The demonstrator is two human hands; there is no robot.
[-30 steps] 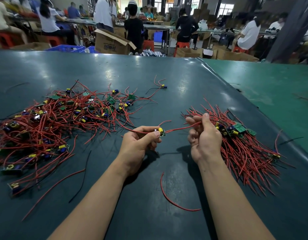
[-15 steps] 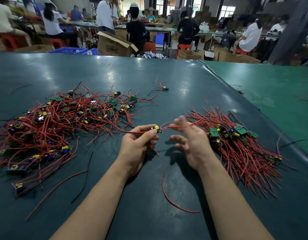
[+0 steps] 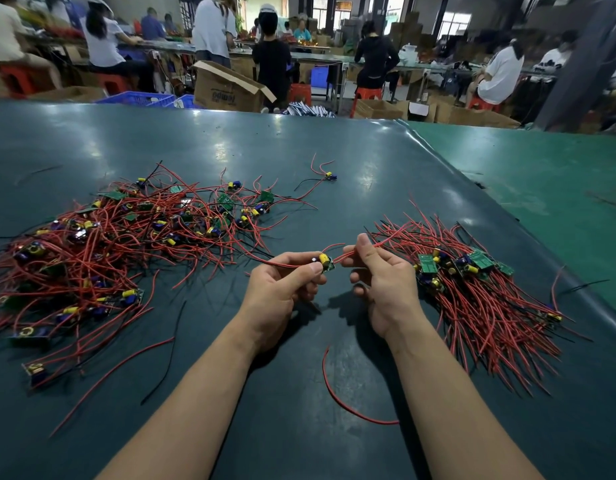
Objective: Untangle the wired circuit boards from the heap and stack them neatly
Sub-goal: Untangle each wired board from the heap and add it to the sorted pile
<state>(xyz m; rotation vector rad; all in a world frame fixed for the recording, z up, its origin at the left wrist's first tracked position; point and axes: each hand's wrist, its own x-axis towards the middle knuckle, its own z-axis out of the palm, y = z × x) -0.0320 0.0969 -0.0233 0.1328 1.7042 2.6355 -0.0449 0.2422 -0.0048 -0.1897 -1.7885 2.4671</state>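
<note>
A tangled heap (image 3: 102, 251) of small green circuit boards with red and black wires covers the left of the dark table. A combed-out stack (image 3: 479, 296) of the same boards lies on the right, wires fanning toward me. Between the two, my left hand (image 3: 282, 299) pinches one small circuit board (image 3: 324, 263) with a yellow capacitor just above the table. My right hand (image 3: 382, 285) pinches that board's red wires close to its right side, thumb raised.
A loose red wire (image 3: 337, 396) curls on the table between my forearms. A single wired board (image 3: 329, 176) lies apart at the far middle. A lighter green table (image 3: 542, 174) adjoins on the right. Workers, cardboard boxes and stools fill the background.
My right hand slid left along the red wires, from near the stack to right beside the held board. My left hand kept its pinch on the board, nearly still.
</note>
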